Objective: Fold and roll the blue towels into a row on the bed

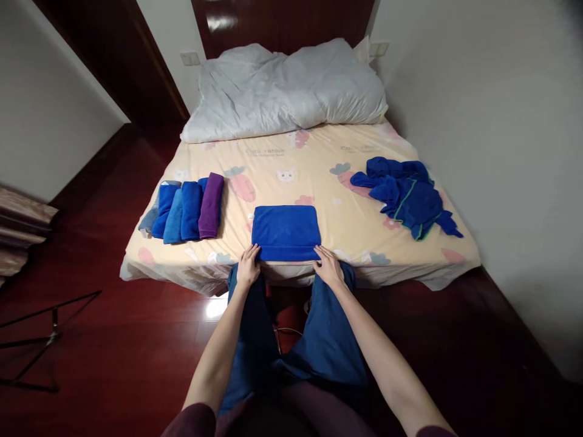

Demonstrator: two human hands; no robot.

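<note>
A blue towel (286,224) lies flat at the bed's near edge, with a narrow folded band along its near side. My left hand (248,266) is closed on the near left corner of that band, its fingers on top. At the near right corner, my right hand (327,265) grips the band in the same way. The undersides of both grips are hidden. To the left sits a row of rolled or folded towels, several blue ones and a purple towel (211,205). A loose heap of blue towels (405,197), one with green edging, lies to the right.
The bed (282,158) has a yellow sheet with carrot prints. A bunched white quilt (291,85) lies across its head end. Black stand legs (52,334) are on the floor at left. A wall (510,133) runs along the right.
</note>
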